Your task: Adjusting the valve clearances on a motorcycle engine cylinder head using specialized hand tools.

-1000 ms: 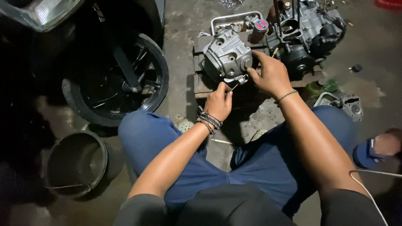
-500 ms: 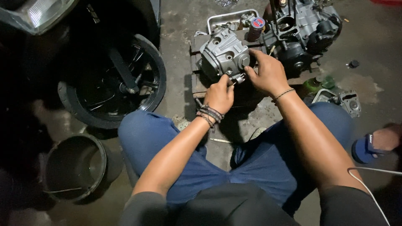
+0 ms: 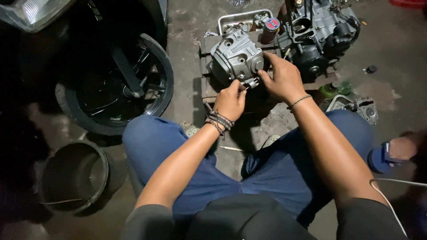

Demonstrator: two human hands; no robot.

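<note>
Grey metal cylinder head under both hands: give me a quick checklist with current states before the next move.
1. Grey metal cylinder head seated on the wooden block: ok, resting on it.
2. Right hand steadying the head: ok, fingers against its side.
3. Left hand at the small metal fitting: ok, fingertips on it; grip type cannot tell.
4. Small fitting's thread or seating: cannot tell, hidden by fingers.
5. Red-capped can upright behind the head: ok.
6. Lighting on the work: not ok, dim.
</note>
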